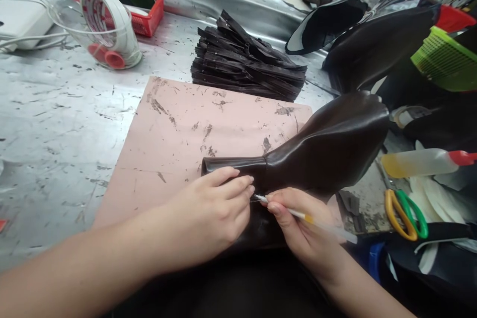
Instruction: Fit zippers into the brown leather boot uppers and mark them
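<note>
A dark brown leather boot upper (328, 149) lies across the right side of a pink work mat (179, 134). My left hand (212, 208) presses down on the boot's shaft near its open end, fingers curled on the leather. My right hand (301, 223) grips a thin white pen (316, 222) with a yellow band. The pen's tip touches the leather just right of my left fingertips. The lower part of the boot shaft is hidden under both hands.
A stack of black zippers (246, 62) lies behind the mat. A clear jar of tape rolls (106, 27) and a red basket (143, 7) stand at the back left. Scissors with yellow and green handles (404, 211), a glue bottle (421, 163) and more dark boots (372, 44) crowd the right.
</note>
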A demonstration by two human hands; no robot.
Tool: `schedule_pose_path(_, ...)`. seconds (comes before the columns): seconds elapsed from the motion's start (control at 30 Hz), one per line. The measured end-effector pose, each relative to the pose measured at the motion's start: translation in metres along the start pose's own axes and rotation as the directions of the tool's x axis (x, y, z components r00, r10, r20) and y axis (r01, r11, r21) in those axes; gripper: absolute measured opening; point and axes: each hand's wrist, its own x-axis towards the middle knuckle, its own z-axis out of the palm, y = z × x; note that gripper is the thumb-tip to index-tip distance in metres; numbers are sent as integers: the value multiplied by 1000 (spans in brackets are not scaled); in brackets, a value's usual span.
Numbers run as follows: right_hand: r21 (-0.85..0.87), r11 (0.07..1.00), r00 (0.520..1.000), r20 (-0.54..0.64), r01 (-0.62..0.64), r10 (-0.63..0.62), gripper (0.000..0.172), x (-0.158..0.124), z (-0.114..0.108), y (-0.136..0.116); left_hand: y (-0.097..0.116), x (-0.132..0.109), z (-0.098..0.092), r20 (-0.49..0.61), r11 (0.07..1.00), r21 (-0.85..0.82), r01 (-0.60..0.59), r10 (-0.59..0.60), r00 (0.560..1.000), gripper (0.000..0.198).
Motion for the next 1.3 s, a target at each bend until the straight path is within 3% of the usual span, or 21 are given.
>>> schedule_pose_path(1.3, 67, 998, 999, 37, 5, -8, 15, -2, -2, 0, 0, 1, -1, -18, 1000, -23, -4, 4, 1000, 31)
